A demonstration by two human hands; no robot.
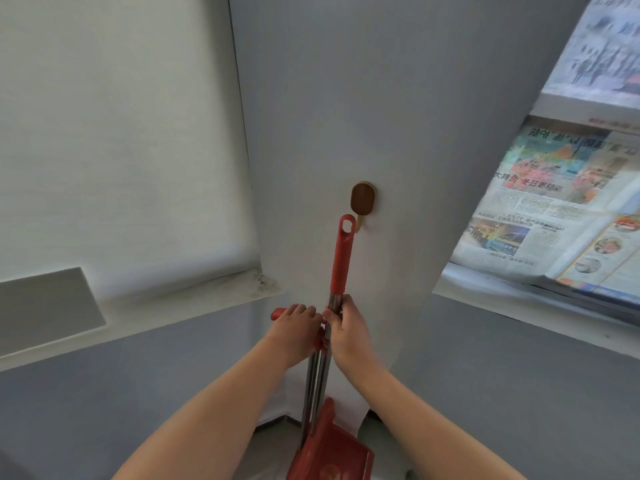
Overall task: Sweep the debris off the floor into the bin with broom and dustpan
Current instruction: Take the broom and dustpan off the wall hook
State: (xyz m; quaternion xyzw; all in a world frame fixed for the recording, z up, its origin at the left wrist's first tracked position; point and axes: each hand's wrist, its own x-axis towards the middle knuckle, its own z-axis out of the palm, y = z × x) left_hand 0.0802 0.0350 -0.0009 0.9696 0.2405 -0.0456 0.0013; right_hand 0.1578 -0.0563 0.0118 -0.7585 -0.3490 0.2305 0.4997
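- Seen from above, in a corner: white wall (pixel 346 116) straight ahead, pale roller blind (pixel 121 150) on the left.
- Long broom handle with red plastic top and bare metal shaft (pixel 342 261) standing upright in the middle, close to the wall.
- Hanging hole at the red tip, just below and left of the brown oval wall hook (pixel 362 201); not hung on it.
- Second metal shaft running beside the first, down to the red plastic dustpan (pixel 332 452) at the near bottom edge.
- Both shafts joined by a small red clip (pixel 322 341) between the two hands.
- Right hand (pixel 348 327) on the right of the broom shaft, just under the red part; fingers (pixel 341 311) wrapped and clamped on the metal.
- Left hand (pixel 298 327) on the left, fingers (pixel 304 311) curled together over the red grip end (pixel 278 313) of the dustpan handle.
- Both bare forearms reaching in from the near edge, one each side of the shafts.
- Grey window sill (pixel 156 313) under the blind, with a flat grey panel (pixel 48 303) resting on it at the far left.
- Stacked colour newspapers (pixel 554 209) on white shelves on the right, well apart from the broom.
- Small patch of pale floor (pixel 273 445) visible near the dustpan; brush head of the broom hidden behind the pan.
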